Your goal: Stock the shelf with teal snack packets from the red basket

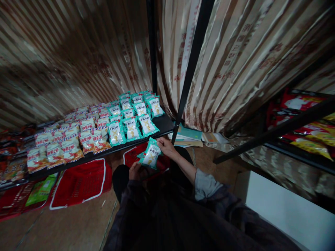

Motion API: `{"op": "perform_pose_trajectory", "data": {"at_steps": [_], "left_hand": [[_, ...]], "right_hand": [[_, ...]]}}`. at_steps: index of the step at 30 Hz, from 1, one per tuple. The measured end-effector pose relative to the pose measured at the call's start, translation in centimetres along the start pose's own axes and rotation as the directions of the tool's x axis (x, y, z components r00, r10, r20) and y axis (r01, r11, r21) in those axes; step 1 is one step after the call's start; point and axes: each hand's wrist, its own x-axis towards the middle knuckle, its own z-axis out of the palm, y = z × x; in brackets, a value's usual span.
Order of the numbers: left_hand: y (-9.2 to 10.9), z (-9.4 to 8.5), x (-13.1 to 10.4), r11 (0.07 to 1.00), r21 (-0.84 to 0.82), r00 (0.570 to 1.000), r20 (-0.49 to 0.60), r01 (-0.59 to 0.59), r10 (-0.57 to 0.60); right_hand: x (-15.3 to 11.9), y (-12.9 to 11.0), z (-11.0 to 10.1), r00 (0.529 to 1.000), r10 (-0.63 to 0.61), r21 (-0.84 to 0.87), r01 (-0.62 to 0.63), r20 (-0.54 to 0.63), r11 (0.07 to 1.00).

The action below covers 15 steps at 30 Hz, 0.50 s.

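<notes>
teal packet is pinched by the right hand, left hand lower, its grip unclear.

Right sleeve: dark, faintly purplish, loose, creased; finished with a broad, wrinkled cuff in pale grey-blue, set well short of the wrist. Left sleeve: similar dark cloth, reaching close to the wrist. Upper garment: near-black, details lost in shadow. Trousers: black, visible at both knees. Right hand, left hand: ungloved.
</notes>
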Motion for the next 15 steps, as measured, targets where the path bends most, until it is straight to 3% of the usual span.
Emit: {"op": "perform_pose_trajectory", "data": {"at_steps": [3, 11, 15], "left_hand": [[1.0, 0.4, -0.5, 0.999, -0.038, 0.996, 0.084, -0.014, 0.017], [2.8, 1.3, -2.1, 0.996, -0.034, 0.969, 0.229, -0.086, 0.091], [3.4, 2.0, -2.8, 0.994, -0.016, 0.972, 0.206, -0.11, 0.111]], "right_hand": [[0.7, -1.2, -0.6, 0.991, -0.125, -0.068, 0.127, 0.039, 0.99], [2.4, -3.3, -1.8, 0.968, -0.209, -0.089, 0.222, 0.136, 0.971], [2.8, -4.2, -1.8, 0.958, -0.236, -0.134, 0.258, 0.161, 0.957]]}}
